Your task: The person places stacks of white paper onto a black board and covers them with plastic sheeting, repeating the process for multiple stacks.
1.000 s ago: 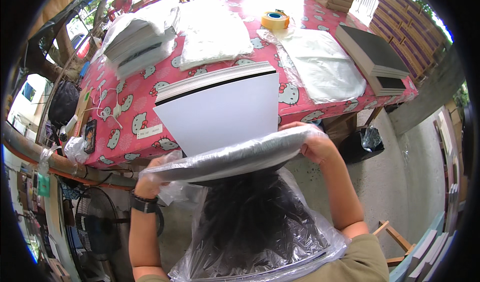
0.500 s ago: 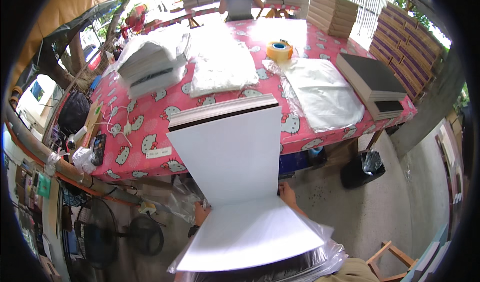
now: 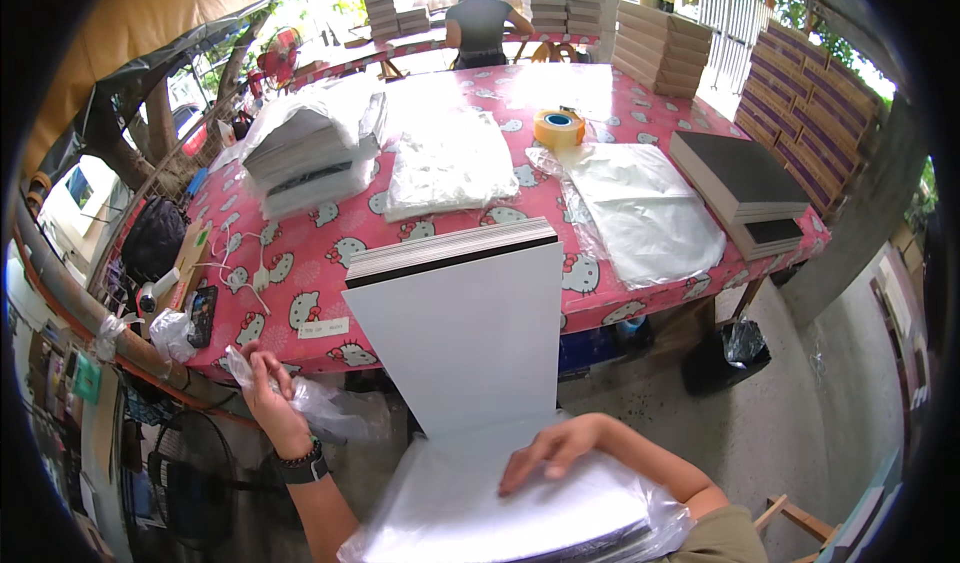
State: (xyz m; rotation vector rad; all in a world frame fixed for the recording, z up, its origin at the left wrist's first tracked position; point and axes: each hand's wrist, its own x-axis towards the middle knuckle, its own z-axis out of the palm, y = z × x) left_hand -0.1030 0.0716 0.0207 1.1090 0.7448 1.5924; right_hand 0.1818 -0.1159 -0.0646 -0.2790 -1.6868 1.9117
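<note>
My left hand (image 3: 268,388), raised to the left by the table's front edge, pinches a crumpled clear plastic bag (image 3: 338,413). Over a stack of white sheets (image 3: 470,498) low in front of me, my right hand (image 3: 550,451) spreads its fingers, slightly blurred. Whether it touches the top sheet I cannot tell. Clear plastic wraps the sides of that stack. Behind it, a thick stack of boards (image 3: 455,253) at the table edge shows layered white edges, one dark band and a large white face toward me.
The table has a pink patterned cloth (image 3: 300,273). On it are plastic-wrapped stacks (image 3: 310,148), flat plastic bags (image 3: 650,213), a tape roll (image 3: 558,128) and dark-topped boards (image 3: 745,178). A black bin (image 3: 728,358) stands right; a person (image 3: 480,23) sits beyond.
My left hand has risen up and left from beside the white sheets, with the plastic bag. My right hand has come from their right side to over the top. The top sheet lies flatter.
</note>
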